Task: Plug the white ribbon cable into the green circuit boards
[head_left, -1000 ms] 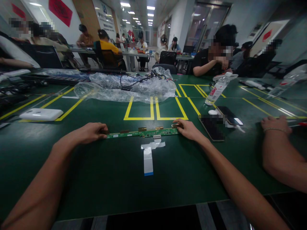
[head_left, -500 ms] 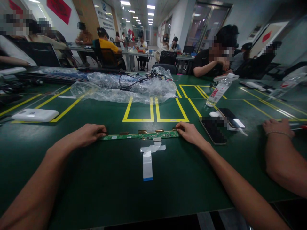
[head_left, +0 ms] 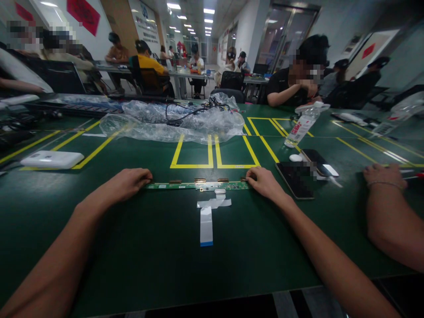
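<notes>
A long, narrow green circuit board point(head_left: 185, 186) stretches between my two hands over the green table. My left hand point(head_left: 135, 180) pinches its left end, fingers closed. At the other end, my right hand point(head_left: 263, 181) is closed on the board's corner by a copper-coloured tab. Several such tabs line the far edge. From a connector near the board's middle, a white flat ribbon cable point(head_left: 206, 225) with a blue tip comes toward me, a strip of tape point(head_left: 213, 203) across it. Whether the board touches the tabletop I cannot tell.
Crumpled clear plastic wrap point(head_left: 172, 121) with black cables lies beyond the board. A white device point(head_left: 52, 159) rests at left. On the right are two phones point(head_left: 294, 181), a tilted bottle point(head_left: 303, 126) and another person's arm point(head_left: 387, 212). Yellow tape point(head_left: 236, 166) marks the table point(head_left: 149, 265).
The board, its ribbon cable and both hands have shifted slightly to the right. Both ends are still held.
</notes>
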Action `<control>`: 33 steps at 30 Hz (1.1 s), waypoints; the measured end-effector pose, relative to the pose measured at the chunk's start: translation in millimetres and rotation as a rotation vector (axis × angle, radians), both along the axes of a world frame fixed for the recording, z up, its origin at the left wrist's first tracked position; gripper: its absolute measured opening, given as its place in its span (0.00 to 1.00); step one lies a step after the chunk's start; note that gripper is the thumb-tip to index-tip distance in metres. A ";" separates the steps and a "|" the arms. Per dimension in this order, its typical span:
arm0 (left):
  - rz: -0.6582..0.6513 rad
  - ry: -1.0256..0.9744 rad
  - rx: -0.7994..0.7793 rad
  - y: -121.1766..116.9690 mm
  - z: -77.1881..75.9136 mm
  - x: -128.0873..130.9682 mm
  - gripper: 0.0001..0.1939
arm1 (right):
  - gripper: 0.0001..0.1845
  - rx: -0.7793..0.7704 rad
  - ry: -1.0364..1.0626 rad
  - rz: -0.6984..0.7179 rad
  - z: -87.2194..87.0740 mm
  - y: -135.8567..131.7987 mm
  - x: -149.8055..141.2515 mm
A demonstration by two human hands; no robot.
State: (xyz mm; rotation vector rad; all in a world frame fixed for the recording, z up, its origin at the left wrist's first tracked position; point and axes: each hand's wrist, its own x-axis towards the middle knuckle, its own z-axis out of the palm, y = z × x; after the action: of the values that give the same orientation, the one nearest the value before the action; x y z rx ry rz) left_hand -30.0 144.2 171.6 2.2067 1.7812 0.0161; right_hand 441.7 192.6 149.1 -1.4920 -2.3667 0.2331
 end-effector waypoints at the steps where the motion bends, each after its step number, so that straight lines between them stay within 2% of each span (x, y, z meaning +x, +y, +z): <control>1: -0.004 0.000 0.002 0.1 -0.7 -0.2 0.12 | 0.04 0.004 -0.004 -0.003 -0.1 0.1 0.6; 7: -0.003 0.000 -0.033 -0.3 -3.0 1.6 0.14 | 0.04 0.020 -0.020 -0.022 -1.4 0.3 1.7; 14: -0.052 -0.017 0.031 3.6 -12.1 -0.5 0.16 | 0.05 0.025 -0.036 -0.044 -1.6 -0.2 1.5; 19: -0.047 0.006 0.037 1.6 -11.2 2.9 0.16 | 0.05 0.031 -0.052 -0.072 -2.5 -0.7 3.0; 24: -0.042 0.088 0.166 -2.0 -7.1 12.2 0.19 | 0.06 0.036 -0.060 -0.094 -3.1 -2.8 2.0; 28: -0.130 0.045 0.326 -9.5 -4.0 46.6 0.18 | 0.08 0.020 -0.052 -0.069 -2.3 -6.7 -5.0; 33: -0.372 -0.089 0.404 -34.6 -12.5 122.1 0.15 | 0.06 -0.026 -0.047 0.036 -1.3 -16.7 -19.7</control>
State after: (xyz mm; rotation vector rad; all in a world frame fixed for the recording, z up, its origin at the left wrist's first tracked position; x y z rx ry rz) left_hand 92.1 109.6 159.1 2.7394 1.3881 0.4184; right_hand 422.0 175.9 147.8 -1.4832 -2.4382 0.2403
